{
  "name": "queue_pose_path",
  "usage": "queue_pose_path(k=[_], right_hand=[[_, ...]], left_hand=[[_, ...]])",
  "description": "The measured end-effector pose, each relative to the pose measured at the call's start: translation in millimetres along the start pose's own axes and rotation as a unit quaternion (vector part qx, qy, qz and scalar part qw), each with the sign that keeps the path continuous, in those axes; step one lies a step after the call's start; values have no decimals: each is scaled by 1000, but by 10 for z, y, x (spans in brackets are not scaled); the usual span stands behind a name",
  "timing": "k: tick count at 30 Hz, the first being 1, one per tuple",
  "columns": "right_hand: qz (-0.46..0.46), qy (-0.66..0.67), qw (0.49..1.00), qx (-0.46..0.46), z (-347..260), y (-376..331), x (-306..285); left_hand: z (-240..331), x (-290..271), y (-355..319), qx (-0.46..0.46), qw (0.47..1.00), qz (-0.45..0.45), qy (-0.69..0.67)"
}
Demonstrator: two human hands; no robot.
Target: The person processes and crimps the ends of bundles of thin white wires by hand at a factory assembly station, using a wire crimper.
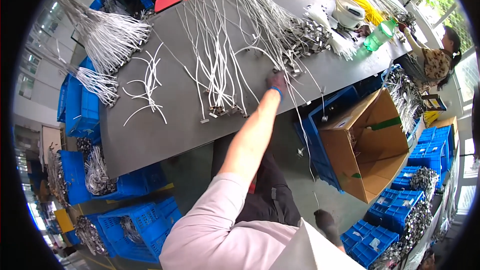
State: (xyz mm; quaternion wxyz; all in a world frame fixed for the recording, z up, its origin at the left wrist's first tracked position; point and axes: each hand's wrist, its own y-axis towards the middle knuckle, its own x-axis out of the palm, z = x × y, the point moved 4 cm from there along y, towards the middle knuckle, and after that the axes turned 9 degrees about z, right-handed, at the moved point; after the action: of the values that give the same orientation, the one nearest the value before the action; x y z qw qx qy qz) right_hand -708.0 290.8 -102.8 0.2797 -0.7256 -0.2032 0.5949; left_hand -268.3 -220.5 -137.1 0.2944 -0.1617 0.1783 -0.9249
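Note:
My left hand (276,83), in a dark glove with a blue cuff, reaches out over the near edge of the long grey table (150,135). Its fingers curl onto a spread of grey wires with metal clips (280,45). My left arm is bare below a pale pink sleeve. My right hand (327,222), also in a dark glove, hangs low at the lower right, above a pale sleeve. One thin wire (306,145) drops from the table edge down to just above that hand; whether the hand holds it is unclear. White wires (215,70) lie in rows left of my left hand.
An open cardboard box (367,145) stands on the floor to the right, beside blue crates (320,140). More blue crates with wire bundles (135,225) sit at the lower left. Another person (435,62) works at the table's far right end, near a green bottle (377,37) and yellow wires (360,2).

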Motion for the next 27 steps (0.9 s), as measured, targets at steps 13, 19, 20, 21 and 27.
queue_pose_path(k=[13,19,20,21,27], right_hand=[[172,234,949,-125,-1791,373,-1190],[21,444,894,-50,-1976,-161,-1255],[6,442,895,-52,-1879,-203,-1155],[-6,461,884,-82,-1762,-257,-1024],[32,83,996,1,-149,-706,250]], left_hand=[[-488,-667,-1504,79,986,77,128],[-1156,-500,-2357,-289,952,13,-105],[-1212,-440,-2375,-325,932,-21,-160],[-1227,-340,-2347,-341,912,-49,-222],[-516,62,-1658,-283,882,-78,-369]])
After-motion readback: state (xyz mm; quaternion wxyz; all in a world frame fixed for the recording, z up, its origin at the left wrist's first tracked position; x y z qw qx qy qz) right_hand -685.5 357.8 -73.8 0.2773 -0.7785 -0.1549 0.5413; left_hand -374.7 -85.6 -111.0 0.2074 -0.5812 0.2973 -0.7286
